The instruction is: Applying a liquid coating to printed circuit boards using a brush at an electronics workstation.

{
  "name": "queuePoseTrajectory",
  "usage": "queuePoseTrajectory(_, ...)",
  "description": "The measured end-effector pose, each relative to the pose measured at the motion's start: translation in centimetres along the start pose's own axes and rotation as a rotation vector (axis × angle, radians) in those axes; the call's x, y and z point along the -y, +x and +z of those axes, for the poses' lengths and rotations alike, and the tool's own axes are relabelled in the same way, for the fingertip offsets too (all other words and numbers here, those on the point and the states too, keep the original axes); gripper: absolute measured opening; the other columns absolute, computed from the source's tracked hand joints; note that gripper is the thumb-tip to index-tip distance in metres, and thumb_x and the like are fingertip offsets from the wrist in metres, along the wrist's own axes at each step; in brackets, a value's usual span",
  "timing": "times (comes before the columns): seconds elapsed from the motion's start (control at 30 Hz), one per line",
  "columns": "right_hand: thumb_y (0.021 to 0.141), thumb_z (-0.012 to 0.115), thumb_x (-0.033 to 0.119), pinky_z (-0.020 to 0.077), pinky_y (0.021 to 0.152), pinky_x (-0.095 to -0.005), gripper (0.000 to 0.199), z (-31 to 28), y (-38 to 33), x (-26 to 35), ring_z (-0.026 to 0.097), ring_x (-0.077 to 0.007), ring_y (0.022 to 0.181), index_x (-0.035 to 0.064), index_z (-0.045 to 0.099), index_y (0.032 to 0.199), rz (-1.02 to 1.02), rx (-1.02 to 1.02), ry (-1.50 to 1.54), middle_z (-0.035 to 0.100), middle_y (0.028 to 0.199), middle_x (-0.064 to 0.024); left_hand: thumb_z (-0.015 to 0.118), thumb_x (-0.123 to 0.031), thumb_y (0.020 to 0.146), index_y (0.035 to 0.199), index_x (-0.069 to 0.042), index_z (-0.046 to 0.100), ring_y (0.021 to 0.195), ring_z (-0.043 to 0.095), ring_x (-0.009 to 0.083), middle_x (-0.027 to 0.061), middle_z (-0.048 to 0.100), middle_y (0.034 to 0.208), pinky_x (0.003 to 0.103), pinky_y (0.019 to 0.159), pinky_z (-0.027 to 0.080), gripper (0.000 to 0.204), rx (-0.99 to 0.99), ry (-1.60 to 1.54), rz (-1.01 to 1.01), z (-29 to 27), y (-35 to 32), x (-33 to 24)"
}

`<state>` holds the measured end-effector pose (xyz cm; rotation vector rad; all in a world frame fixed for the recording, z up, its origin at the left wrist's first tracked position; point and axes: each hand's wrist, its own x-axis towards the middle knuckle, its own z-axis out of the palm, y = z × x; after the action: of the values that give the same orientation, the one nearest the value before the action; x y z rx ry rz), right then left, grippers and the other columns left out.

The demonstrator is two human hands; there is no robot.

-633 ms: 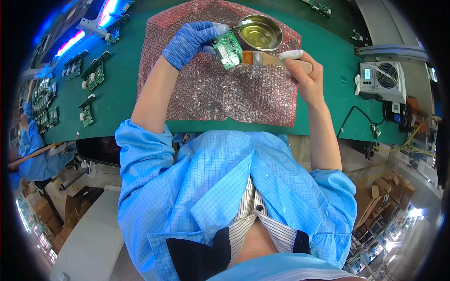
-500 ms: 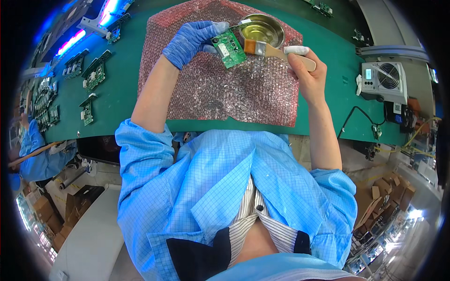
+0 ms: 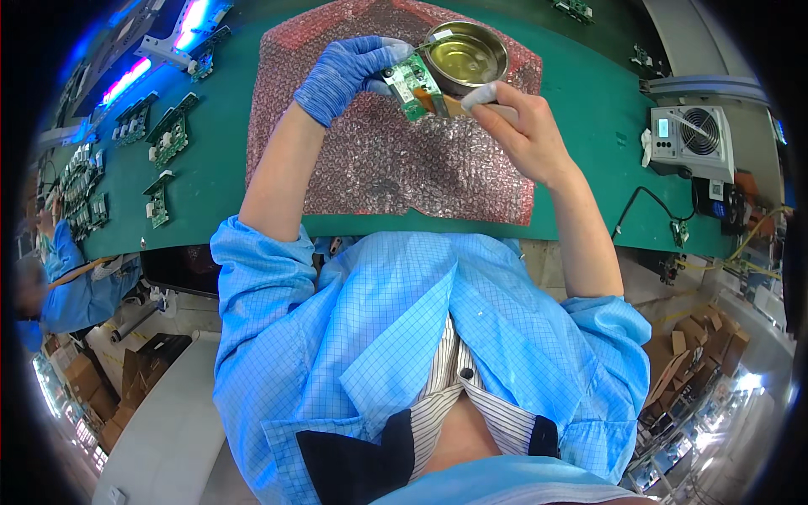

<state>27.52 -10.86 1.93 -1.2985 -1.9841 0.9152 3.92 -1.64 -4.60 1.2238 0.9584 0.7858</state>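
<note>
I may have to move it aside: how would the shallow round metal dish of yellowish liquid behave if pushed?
The shallow round metal dish looks wide and low, so tipping seems unlikely. Its liquid would probably slosh. The pink bubble wrap sheet beneath may grip it or bunch up.

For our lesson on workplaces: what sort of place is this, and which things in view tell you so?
Probably an electronics assembly bench. The left hand holds a green circuit board, more circuit boards lie on the green mat, and pink bubble wrap covers the work spot.

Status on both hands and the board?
Left hand, gloved, holds small green circuit board. Right hand holds brush against it. Metal bowl of yellowish liquid right behind.
</note>
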Motion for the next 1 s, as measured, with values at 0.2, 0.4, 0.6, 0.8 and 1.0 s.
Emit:
queuePoseTrajectory(0.2, 0.086, 0.056, 0.018, 0.0426, 0.057, -0.0244, 0.017, 0.0, 0.4, 0.1, 0.054, -0.0084, 0.062, 0.0039, 0.061, 0.094, -0.048, -0.202, 0.161, 0.060, 0.070, -0.0047, 0.066, -0.033, 0.079, 0.106, -0.010, 0.063, 0.074, 0.061, 0.0068, 0.0001, 0.065, 0.090, 0.019, 0.059, 0.049, 0.036, 0.005, 0.060, -0.027, 0.6, 0.1, -0.4)
queuePoseTrajectory(0.4, 0.086, 0.056, 0.018, 0.0431, 0.056, -0.0261, 0.018, 0.0, 0.3, -0.4, 0.055, -0.0108, 0.061, 0.0048, 0.061, 0.096, -0.026, -0.024, 0.036, 0.060, 0.070, -0.0071, 0.067, -0.033, 0.079, 0.107, -0.010, 0.063, 0.073, 0.060, 0.0062, -0.0004, 0.065, 0.090, 0.019, 0.059, 0.047, 0.037, 0.042, 0.073, 0.033, 0.7, 0.1, -0.6)
queuePoseTrajectory(0.6, 0.085, 0.058, 0.021, 0.0407, 0.054, -0.0233, 0.020, -2.1, -1.0, -1.4, 0.052, -0.0069, 0.060, 0.0048, 0.062, 0.096, 0.011, -0.083, 0.234, 0.057, 0.066, -0.0009, 0.068, -0.031, 0.078, 0.105, -0.008, 0.064, 0.074, 0.063, 0.0101, 0.0038, 0.066, 0.088, 0.021, 0.060, 0.051, 0.036, 0.029, 0.009, 0.031, 0.8, 0.3, -0.4)
queuePoseTrajectory(0.8, 0.085, 0.059, 0.022, 0.0404, 0.054, -0.0208, 0.021, -1.1, -0.9, -2.7, 0.049, -0.0046, 0.061, 0.0038, 0.062, 0.096, 0.057, -0.211, 0.325, 0.058, 0.070, 0.0011, 0.069, -0.029, 0.077, 0.105, -0.007, 0.063, 0.079, 0.064, 0.0129, 0.0054, 0.066, 0.091, 0.024, 0.063, 0.054, 0.036, 0.030, -0.001, 0.070, 0.9, 0.9, -0.3)
queuePoseTrajectory(1.0, 0.085, 0.057, 0.018, 0.0419, 0.055, -0.0212, 0.018, -0.3, -2.5, -3.1, 0.052, -0.0052, 0.062, 0.0029, 0.062, 0.094, 0.143, -0.105, 0.305, 0.058, 0.071, 0.0008, 0.068, -0.023, 0.078, 0.104, -0.005, 0.062, 0.082, 0.063, 0.0140, 0.0059, 0.065, 0.093, 0.024, 0.063, 0.055, 0.032, -0.078, -0.071, 0.073, 0.7, 0.6, 0.6)
